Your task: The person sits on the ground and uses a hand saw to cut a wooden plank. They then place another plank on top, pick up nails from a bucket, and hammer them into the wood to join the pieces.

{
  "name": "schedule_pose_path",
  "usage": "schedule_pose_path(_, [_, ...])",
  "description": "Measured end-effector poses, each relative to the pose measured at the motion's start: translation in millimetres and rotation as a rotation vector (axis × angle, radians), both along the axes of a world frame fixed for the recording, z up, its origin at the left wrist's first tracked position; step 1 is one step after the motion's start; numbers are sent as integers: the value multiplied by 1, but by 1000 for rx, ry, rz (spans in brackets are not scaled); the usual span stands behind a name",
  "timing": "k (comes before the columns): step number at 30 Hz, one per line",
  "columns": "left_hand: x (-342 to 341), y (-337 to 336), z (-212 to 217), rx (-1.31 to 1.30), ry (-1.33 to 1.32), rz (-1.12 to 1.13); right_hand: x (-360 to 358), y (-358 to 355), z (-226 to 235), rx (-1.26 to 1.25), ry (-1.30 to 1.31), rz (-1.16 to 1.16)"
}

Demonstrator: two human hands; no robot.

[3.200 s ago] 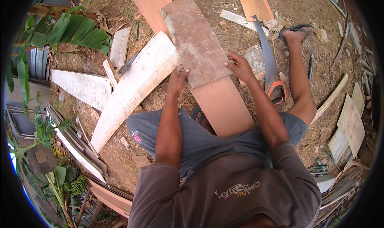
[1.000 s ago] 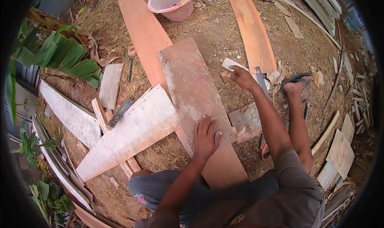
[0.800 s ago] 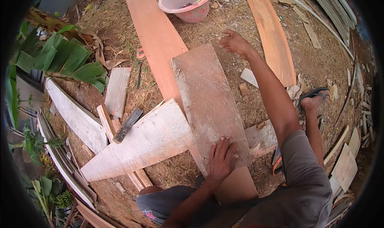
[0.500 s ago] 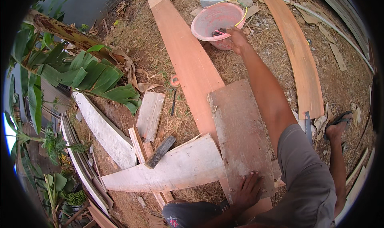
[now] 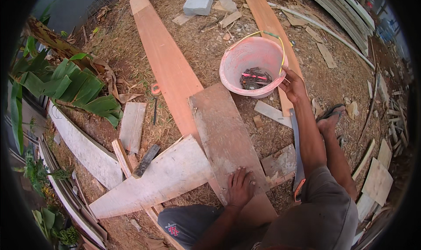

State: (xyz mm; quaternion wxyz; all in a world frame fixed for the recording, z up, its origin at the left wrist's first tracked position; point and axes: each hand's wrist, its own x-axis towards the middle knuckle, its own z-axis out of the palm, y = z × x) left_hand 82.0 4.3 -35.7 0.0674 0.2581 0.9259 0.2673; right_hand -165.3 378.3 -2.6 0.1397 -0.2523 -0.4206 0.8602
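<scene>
My right hand (image 5: 293, 85) grips the rim of a pink plastic bucket (image 5: 233, 61) with a yellow handle. The bucket tilts toward me, showing a heap of dark nails (image 5: 249, 83) and a bright pink stick-like thing (image 5: 255, 76) inside. Fingers spread, my left hand (image 5: 240, 188) lies flat on a weathered, stained board (image 5: 228, 134). That board rests across a long reddish plank (image 5: 171, 70) and overlaps the end of a whitish board (image 5: 162, 180). A handsaw (image 5: 298, 142) with an orange handle lies beside my right forearm.
An orange tape measure (image 5: 155, 88) lies left of the long plank. A dark block (image 5: 147, 160) sits by the whitish board. Another plank (image 5: 272, 26) and a grey concrete block (image 5: 200, 0) lie farther off. Banana leaves (image 5: 66, 85) hang at the left; stacked boards (image 5: 337, 17) stand far right.
My right hand has brought the bucket nearer and tipped it, so its contents show more. My left hand has stayed on the board. The view has shifted to the right.
</scene>
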Motion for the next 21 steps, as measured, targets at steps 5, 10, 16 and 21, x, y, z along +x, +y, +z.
schedule_pose_path(5, [3, 1, -7, 8, 63, -1, 188, 37, -2, 104, -175, -58])
schedule_pose_path(10, [5, 4, -2, 26, 114, -6, 233, 50, 27, 1131, -629, 135])
schedule_pose_path(16, [7, 4, 2, 57, 122, 2, 143, 22, 33, 1736, -510, 271])
schedule_pose_path(21, [4, 1, -1, 54, 94, 4, 58, 31, -56, 1912, -735, 693])
